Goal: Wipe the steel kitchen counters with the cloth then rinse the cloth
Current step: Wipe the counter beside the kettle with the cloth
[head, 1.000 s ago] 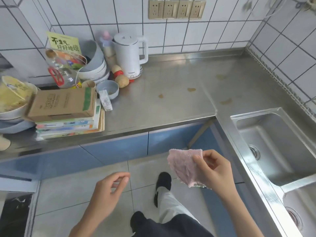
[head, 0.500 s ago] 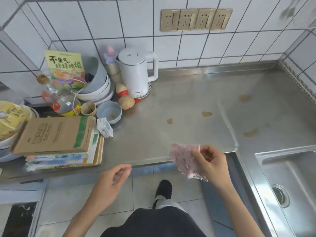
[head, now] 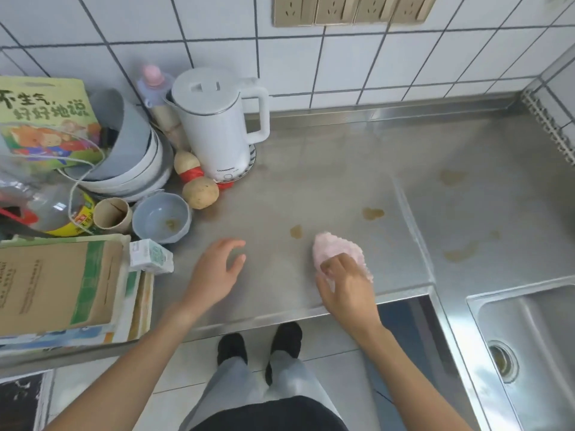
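Observation:
A pink cloth (head: pixel 334 250) lies on the steel counter (head: pixel 311 181) near its front edge, and my right hand (head: pixel 345 287) presses on its near side, gripping it. Just left of the cloth's far end is a small brown stain (head: pixel 296 231). More brown stains (head: pixel 372 213) mark the counter farther right (head: pixel 460 253) and toward the back (head: pixel 451 176). My left hand (head: pixel 214 272) hovers over the counter to the left of the cloth, fingers spread, holding nothing. The steel sink (head: pixel 529 337) sits at the lower right.
A white kettle (head: pixel 217 129) stands at the back left, with a gourd (head: pixel 199 185), stacked bowls (head: pixel 130 163), a small grey bowl (head: pixel 161 217), a paper cup (head: pixel 112 214), a small carton (head: pixel 151 256) and a box on books (head: pixel 59 284) crowding the left side.
I have stepped up to the counter. My right hand carried the cloth from the air down onto the steel surface. My left hand moved forward over the counter.

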The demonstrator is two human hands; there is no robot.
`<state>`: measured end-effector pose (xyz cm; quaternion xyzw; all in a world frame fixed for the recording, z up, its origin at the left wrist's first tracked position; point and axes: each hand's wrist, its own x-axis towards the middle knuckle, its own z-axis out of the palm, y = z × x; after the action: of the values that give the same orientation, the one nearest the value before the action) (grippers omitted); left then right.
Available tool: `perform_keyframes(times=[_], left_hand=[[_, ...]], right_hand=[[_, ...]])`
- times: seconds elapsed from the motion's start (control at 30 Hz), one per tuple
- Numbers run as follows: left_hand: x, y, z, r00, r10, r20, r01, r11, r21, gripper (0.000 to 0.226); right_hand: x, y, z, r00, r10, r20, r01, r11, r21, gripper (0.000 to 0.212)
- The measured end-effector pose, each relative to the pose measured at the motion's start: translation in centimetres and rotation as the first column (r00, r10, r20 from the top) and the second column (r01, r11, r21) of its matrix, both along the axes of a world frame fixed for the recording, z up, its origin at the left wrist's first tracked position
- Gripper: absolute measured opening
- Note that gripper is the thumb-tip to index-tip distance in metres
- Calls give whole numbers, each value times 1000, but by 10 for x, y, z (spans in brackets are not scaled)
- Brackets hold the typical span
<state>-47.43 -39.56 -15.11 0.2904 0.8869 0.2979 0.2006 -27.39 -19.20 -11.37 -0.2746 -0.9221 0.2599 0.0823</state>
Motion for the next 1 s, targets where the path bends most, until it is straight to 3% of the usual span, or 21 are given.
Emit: perform_keyframes(times=[0.1,0.23,0.3,0.37,0.5,0.63,0.9,1.0], left_hand=[[-11,14,-17,994,-94,-58,91,994,-64,36],[-25,21,-39,966,-172,-192,154,982,-106,39],[-32,23,-51,948,-189,-257,162,979,-124,42],[-34,25,-63,941,-190,-281,153,977,-148,48],[-26,20,-92,898,-225,-378,148,964,-221,62],[-27,19,-109,873,-204,-442,126,972,-199,62],[-29,17,-114,861,-210,-463,136,973,-189,63],[-29,17,-116,860,-212,-464,134,971,-196,64]], right_hand=[[4,-31,-24,976,71,205,-52,994,-101,13],[-3,-35,-40,994,-13,108,8,999,44,11],[-9,-28,-50,992,-13,122,0,995,104,24],[-12,-24,-64,972,-30,235,11,997,83,42],[-17,-44,-98,911,-166,378,134,985,109,63],[-28,-80,-119,907,-268,326,225,961,161,61],[-4,-61,-123,913,-60,403,-54,962,267,67],[-15,-33,-120,893,-174,416,72,965,250,70]])
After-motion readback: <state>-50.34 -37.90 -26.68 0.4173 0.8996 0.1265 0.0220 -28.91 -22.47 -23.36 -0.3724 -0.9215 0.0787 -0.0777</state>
